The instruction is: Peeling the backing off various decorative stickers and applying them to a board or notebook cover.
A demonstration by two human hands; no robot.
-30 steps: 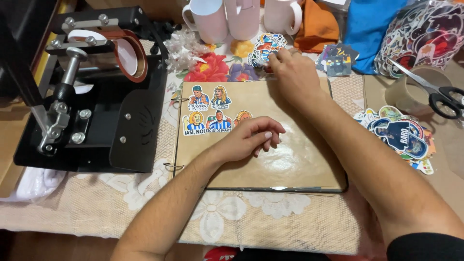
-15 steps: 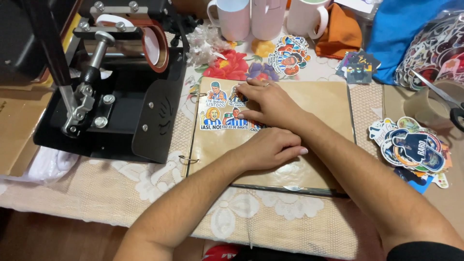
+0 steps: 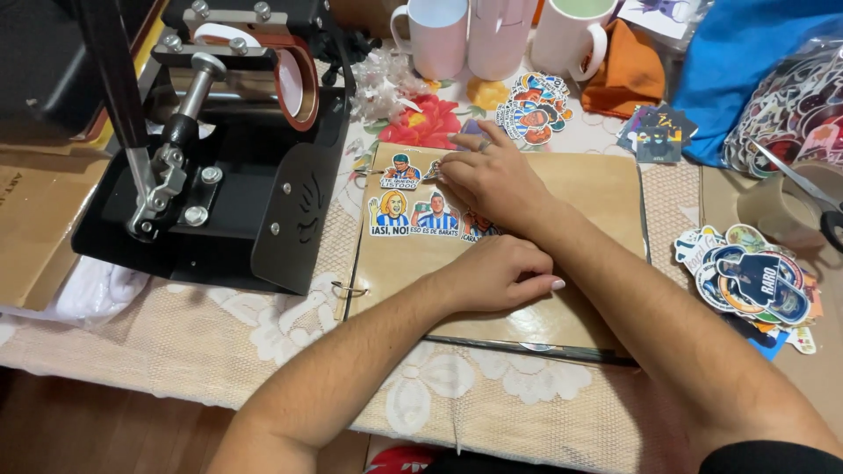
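At the far left a black mug press (image 3: 219, 167) stands on the lace-covered counter (image 3: 290, 325), its top cut off by the frame edge; a white cloth (image 3: 97, 290) lies partly tucked under its near corner. Right of it lies a brown ring-bound album (image 3: 580, 202), open flat, with cartoon stickers (image 3: 413, 211) stuck on the left part of its page. The left hand (image 3: 496, 274) rests knuckles-up on the near half of the page, fingers curled in. The right hand (image 3: 492, 180) lies palm-down farther along, fingers together, its fingertips pinching a small sticker (image 3: 432, 168) at the page's far left; the hand hides most of that sticker. Beyond the album stand three white mugs (image 3: 439, 35), tops cut off, so what they hold cannot be told. At the right, a loose sticker pile (image 3: 751, 281) lies beside the album, and scissors (image 3: 808, 193) run off the frame.
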